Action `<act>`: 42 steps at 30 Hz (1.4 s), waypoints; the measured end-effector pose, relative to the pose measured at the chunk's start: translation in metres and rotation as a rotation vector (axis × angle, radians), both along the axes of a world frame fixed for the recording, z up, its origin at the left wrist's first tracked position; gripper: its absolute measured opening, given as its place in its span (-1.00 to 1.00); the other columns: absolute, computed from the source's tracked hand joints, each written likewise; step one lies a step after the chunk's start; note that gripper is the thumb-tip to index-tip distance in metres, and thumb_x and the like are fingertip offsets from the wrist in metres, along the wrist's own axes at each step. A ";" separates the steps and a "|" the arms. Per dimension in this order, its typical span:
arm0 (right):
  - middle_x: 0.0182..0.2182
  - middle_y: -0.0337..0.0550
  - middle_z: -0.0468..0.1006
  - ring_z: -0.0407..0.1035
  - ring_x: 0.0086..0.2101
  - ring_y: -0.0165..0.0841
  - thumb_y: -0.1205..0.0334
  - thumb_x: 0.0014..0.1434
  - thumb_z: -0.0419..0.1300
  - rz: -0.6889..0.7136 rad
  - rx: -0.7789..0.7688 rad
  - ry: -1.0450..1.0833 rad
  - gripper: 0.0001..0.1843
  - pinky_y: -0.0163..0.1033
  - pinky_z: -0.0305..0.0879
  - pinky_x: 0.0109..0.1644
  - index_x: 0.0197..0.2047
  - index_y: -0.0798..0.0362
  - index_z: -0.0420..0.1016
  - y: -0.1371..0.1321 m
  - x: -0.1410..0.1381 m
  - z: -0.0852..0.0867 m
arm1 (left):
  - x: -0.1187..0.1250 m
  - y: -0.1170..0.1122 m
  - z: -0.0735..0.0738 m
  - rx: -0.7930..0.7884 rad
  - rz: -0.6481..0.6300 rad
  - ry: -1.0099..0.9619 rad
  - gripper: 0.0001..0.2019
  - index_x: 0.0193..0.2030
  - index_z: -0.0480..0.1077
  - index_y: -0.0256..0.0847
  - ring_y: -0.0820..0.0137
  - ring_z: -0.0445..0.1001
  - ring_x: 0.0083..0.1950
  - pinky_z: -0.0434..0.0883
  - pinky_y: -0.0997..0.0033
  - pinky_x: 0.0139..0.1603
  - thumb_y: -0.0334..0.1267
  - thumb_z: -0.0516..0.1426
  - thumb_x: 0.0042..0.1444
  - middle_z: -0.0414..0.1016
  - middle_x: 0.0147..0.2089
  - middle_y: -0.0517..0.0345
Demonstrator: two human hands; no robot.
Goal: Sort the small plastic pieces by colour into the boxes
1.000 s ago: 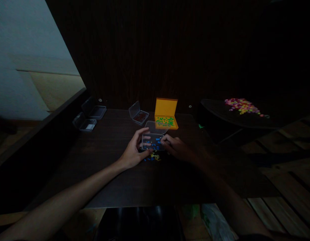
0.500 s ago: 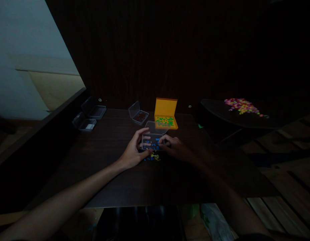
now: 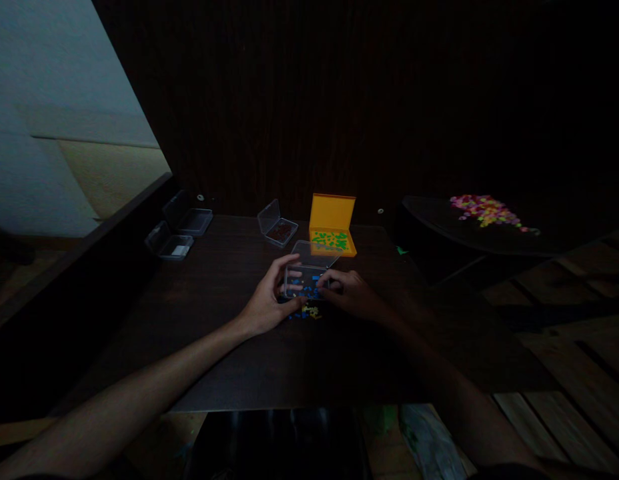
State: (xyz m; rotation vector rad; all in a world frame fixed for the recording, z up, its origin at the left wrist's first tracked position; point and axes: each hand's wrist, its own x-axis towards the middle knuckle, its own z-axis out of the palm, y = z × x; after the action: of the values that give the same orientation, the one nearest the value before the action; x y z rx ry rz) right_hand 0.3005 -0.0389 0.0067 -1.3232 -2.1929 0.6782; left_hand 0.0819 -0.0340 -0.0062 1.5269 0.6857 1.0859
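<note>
My left hand (image 3: 266,300) is wrapped around the left side of a clear plastic box (image 3: 308,268), tilted toward me above the table. Its hinged lid (image 3: 307,252) stands open on the far side. Small blue pieces (image 3: 305,289) lie inside the box. My right hand (image 3: 350,292) has its fingertips curled and pinched at the box's right end; what they hold, if anything, is too small to make out. Just below the box, a little pile of yellow and blue pieces (image 3: 310,311) rests on the table.
Behind the held box stands an open yellow box (image 3: 332,212) with green pieces. Left of it is an open clear box (image 3: 278,230) with dark reddish pieces. Two more open clear boxes (image 3: 195,221) sit at the table's left edge. Multicoloured pieces (image 3: 489,210) are heaped on a side shelf (image 3: 429,220).
Both hands stay at the clear box with almost no movement. The view has shifted very slightly.
</note>
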 end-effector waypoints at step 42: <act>-0.30 -0.12 0.59 0.47 -0.32 -0.40 0.21 0.32 0.10 0.246 0.183 0.101 -0.79 -0.34 0.32 -0.22 -0.15 0.08 0.54 -0.015 -0.017 -0.002 | -0.009 0.021 -0.009 0.003 0.166 -0.036 -0.28 0.21 0.14 -0.05 0.21 0.34 0.12 0.49 0.10 0.05 -0.31 0.33 -0.09 0.27 0.15 -0.02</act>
State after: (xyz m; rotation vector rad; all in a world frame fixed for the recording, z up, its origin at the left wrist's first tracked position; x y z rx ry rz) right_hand 0.2837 -0.0539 0.0051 -0.9180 -2.2942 0.6020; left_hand 0.0733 -0.0131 -0.0156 1.4693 0.7971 1.2359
